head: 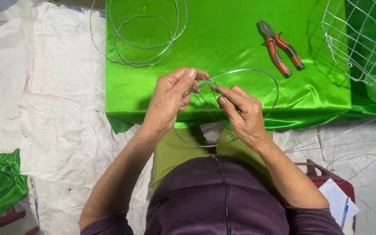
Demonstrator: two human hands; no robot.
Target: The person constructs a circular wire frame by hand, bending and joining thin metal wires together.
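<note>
Fingers of both hands meet over the near edge of a shiny bright-green satin cloth, and everything else is easiest placed from that pinch. The left hand is closed, thumb and forefinger pressed together on the crossing point of a thin silver wire hoop; the right hand is closed too, its thumb and forefinger nipping the same wire just to the right of the left-hand pinch, the two sets of fingertips nearly touching. From that joint the hoop arcs away to the right and beyond the hands over the cloth, then curves back under the right wrist and across the person's lap, so it hangs partly off the cloth's edge. A few finer strands seem to run from the pinch down toward the lap, though they are too thin to tell whether they are separate wires or part of the hoop. Beyond the grip and to its left lies a loose coil of silver wire rings, half on the cloth and half on the white plastic sheeting. Beyond and to the right, well apart from the hands, red-and-black-handled pliers lie flat on the cloth, jaws pointing away. Farther right stands a rounded silver wire-mesh frame.
</note>
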